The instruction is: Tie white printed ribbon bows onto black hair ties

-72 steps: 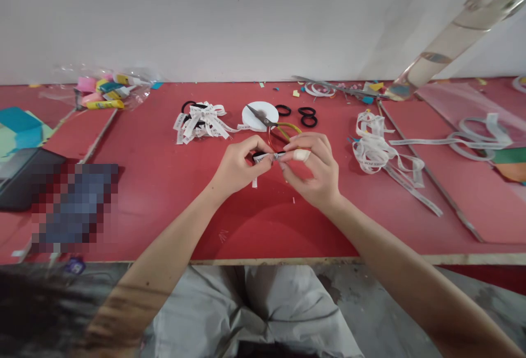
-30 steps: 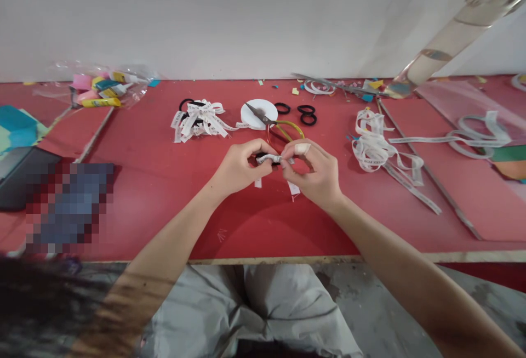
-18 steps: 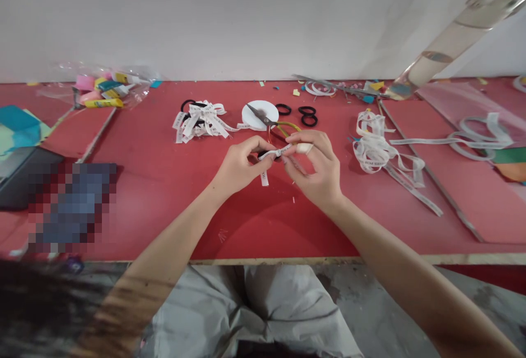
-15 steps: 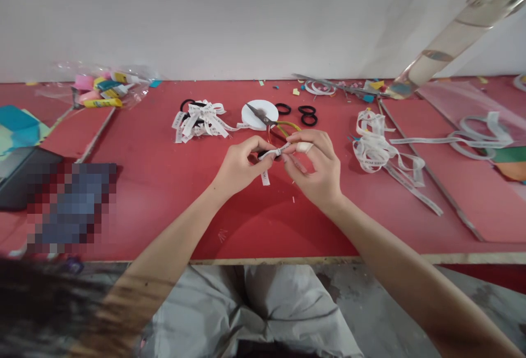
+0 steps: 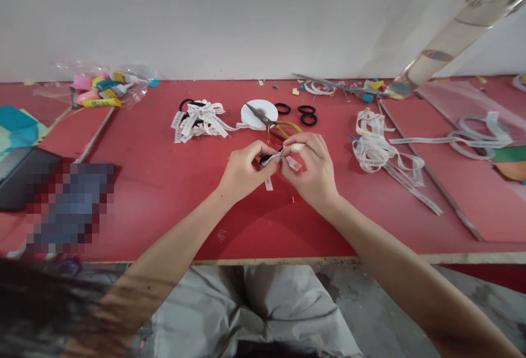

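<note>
Near the middle of the table, my left hand [image 5: 249, 167] pinches a black hair tie [image 5: 265, 159] with a printed white ribbon [image 5: 268, 183] on it. My right hand [image 5: 311, 169], a light wrap on one finger, pinches the same ribbon, fingertips meeting those of the left. One ribbon tail hangs below the left thumb; another shows by the right hand. The knot area is mostly hidden by fingers. Just behind the hands, scissors [image 5: 269, 122] with yellow-and-red handles rest on a white ribbon spool [image 5: 269, 107]. Several loose black hair ties [image 5: 308, 123] lie beside it.
A heap of ribboned hair ties [image 5: 201, 122] lies back left, and tangled printed ribbon [image 5: 367, 155] to the right. Farther out are a bag of glue tubes [image 5: 109, 89], a blurred dark flat object [image 5: 78, 202], a black case [image 5: 27, 177] and a tilted clear bottle [image 5: 447, 45].
My right fingertips have moved slightly left, closing against my left fingertips. The ribbon tail near the right hand sticks out more plainly, and the lower tail has shifted a little right and down.
</note>
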`<action>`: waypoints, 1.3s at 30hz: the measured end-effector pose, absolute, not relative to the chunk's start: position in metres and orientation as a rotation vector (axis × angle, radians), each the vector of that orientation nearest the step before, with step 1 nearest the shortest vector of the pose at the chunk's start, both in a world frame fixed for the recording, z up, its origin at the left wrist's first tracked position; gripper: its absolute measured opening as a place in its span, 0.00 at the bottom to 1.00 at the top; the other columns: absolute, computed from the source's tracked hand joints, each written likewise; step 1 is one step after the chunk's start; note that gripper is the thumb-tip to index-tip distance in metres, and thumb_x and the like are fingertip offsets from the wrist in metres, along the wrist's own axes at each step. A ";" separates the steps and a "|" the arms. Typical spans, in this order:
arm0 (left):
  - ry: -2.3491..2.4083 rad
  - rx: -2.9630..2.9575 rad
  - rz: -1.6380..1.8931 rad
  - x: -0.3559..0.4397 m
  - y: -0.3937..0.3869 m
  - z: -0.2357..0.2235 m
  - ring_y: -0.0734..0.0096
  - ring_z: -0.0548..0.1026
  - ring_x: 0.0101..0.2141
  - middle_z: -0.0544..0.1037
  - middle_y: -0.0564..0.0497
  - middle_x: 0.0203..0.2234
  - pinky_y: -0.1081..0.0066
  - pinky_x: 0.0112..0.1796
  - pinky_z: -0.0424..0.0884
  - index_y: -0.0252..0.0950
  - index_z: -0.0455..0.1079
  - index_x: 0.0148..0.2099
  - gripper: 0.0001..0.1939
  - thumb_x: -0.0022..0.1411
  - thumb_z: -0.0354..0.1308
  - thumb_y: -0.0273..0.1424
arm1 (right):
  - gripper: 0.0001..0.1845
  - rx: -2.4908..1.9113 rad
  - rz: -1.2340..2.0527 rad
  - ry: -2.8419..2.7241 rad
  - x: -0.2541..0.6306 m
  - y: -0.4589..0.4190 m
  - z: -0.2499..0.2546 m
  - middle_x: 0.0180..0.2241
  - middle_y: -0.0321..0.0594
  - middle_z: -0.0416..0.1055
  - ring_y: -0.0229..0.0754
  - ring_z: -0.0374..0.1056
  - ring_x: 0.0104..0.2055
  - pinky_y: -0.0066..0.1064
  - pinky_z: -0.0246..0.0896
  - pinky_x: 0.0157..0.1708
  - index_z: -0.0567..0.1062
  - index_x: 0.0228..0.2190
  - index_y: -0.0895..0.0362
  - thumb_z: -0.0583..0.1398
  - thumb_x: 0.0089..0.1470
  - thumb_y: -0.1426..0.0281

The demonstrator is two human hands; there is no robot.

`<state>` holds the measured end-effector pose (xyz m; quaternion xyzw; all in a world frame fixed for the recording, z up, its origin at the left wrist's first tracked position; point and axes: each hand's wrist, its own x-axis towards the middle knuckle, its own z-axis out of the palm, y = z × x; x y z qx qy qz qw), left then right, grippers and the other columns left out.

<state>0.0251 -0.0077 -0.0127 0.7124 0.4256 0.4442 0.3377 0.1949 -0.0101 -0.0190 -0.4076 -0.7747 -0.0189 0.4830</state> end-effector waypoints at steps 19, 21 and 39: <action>1.260 1.857 1.214 0.030 -0.013 -0.008 0.76 0.75 0.27 0.77 0.56 0.26 0.75 0.30 0.69 0.38 0.67 0.32 0.03 0.56 0.59 0.29 | 0.06 -1.056 -0.120 -1.885 0.190 -0.013 -0.016 0.37 0.41 0.72 0.46 0.67 0.40 0.42 0.65 0.42 0.68 0.30 0.52 0.61 0.53 0.74; 1.239 1.856 1.222 0.029 -0.012 -0.009 0.76 0.75 0.28 0.78 0.55 0.26 0.75 0.29 0.69 0.38 0.67 0.32 0.03 0.57 0.59 0.29 | 0.06 -1.036 -0.082 -1.886 0.191 -0.013 -0.015 0.37 0.41 0.71 0.47 0.68 0.40 0.43 0.65 0.42 0.68 0.30 0.52 0.60 0.54 0.74; 1.220 2.455 1.258 0.027 -0.008 -0.020 0.73 0.72 0.27 0.76 0.51 0.25 0.73 0.30 0.66 0.36 0.69 0.35 0.04 0.63 0.55 0.29 | 0.06 -1.064 0.139 -1.861 0.195 -0.009 -0.021 0.35 0.39 0.71 0.44 0.69 0.41 0.41 0.66 0.44 0.71 0.29 0.53 0.60 0.53 0.77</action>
